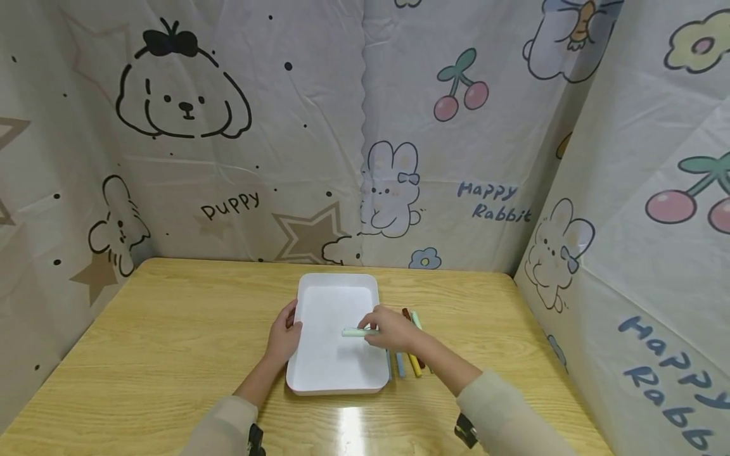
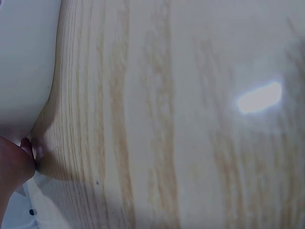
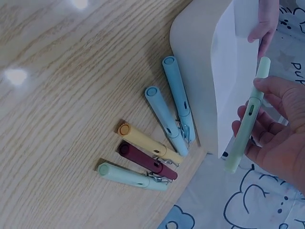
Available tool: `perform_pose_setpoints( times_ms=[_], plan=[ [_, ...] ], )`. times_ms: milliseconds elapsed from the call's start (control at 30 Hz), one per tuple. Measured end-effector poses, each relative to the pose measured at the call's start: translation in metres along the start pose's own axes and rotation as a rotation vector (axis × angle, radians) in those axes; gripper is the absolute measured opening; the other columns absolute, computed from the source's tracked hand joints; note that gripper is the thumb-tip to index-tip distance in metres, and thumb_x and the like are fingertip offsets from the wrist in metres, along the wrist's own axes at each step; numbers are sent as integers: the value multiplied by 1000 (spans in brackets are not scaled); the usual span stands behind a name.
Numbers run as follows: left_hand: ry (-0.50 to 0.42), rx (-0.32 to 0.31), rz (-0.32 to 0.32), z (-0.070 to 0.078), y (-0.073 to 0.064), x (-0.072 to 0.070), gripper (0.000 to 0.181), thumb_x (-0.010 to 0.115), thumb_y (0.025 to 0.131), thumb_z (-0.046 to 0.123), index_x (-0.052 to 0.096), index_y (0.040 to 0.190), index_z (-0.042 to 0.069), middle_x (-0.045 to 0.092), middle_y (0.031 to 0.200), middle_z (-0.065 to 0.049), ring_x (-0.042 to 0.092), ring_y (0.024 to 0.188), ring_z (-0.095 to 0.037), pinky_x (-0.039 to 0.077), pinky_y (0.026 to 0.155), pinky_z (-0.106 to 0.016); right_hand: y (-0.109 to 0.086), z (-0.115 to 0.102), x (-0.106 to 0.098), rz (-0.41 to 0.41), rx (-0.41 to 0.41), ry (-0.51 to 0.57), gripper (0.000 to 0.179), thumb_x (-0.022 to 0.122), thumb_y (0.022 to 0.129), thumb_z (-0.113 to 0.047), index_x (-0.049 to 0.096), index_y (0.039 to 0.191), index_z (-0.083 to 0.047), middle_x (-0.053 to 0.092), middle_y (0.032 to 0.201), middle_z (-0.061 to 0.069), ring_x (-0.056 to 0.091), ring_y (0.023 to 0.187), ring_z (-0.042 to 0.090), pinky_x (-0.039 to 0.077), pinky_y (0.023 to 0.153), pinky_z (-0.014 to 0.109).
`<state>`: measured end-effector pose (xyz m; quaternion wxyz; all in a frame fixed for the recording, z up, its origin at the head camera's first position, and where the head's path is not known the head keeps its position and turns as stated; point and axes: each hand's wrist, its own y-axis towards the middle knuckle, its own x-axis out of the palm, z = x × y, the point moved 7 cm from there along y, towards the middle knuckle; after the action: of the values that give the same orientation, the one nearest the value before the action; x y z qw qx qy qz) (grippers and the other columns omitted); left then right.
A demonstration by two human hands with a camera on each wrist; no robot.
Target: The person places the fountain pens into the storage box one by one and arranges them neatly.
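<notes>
A white rectangular tray (image 1: 336,367) lies on the wooden table. My left hand (image 1: 283,335) grips its left edge, thumb at the rim and fingers against the outer side. Over the tray's right half, my right hand (image 1: 393,328) holds a pale green capped pen (image 1: 352,332) above the tray floor. In the right wrist view the pen (image 3: 248,119) is pinched between thumb and fingers. Beside the tray's right wall lie two blue pens (image 3: 164,117), a yellow pen (image 3: 147,141), a dark red pen (image 3: 147,160) and another pale green pen (image 3: 131,176).
The light wooden table (image 1: 199,329) reaches back to a printed cloth (image 1: 319,126) hanging behind it. More of that cloth hangs along the left and right sides. Light glares off the tabletop in front of the tray.
</notes>
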<state>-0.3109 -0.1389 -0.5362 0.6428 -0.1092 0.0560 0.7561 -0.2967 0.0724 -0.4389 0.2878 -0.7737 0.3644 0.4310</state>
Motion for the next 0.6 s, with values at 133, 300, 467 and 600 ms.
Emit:
perform_pose_setpoints(
  times_ms=[133, 300, 467, 600],
  plan=[
    [0, 9, -1, 0, -1, 0, 52, 40, 95, 1, 31, 145, 6, 40, 141, -21, 45, 123, -34, 44, 99, -46, 1, -7, 5, -24, -15, -15, 21, 64, 86, -14, 70, 106, -11, 58, 93, 3, 49, 75, 11, 43, 63, 22],
    [3, 8, 2, 1, -2, 0, 52, 40, 95, 1, 30, 145, 6, 40, 141, -22, 45, 123, -34, 44, 98, -46, 3, -14, 12, -53, -17, -41, 22, 63, 87, -17, 69, 107, -13, 56, 92, -1, 49, 75, 8, 43, 64, 20],
    [14, -4, 11, 2, -4, -1, 52, 40, 95, 2, 30, 146, 7, 40, 142, -21, 45, 123, -34, 44, 99, -46, 5, -20, 16, -61, -26, -51, 22, 64, 87, -18, 69, 107, -13, 57, 91, -1, 49, 74, 7, 43, 64, 19],
    [21, -6, 15, 4, -4, -1, 52, 40, 95, 2, 30, 146, 7, 40, 142, -21, 45, 123, -34, 44, 99, -46, 6, -21, 20, -69, -17, -65, 21, 64, 86, -18, 69, 107, -15, 57, 91, -2, 50, 74, 6, 43, 64, 19]
  ],
)
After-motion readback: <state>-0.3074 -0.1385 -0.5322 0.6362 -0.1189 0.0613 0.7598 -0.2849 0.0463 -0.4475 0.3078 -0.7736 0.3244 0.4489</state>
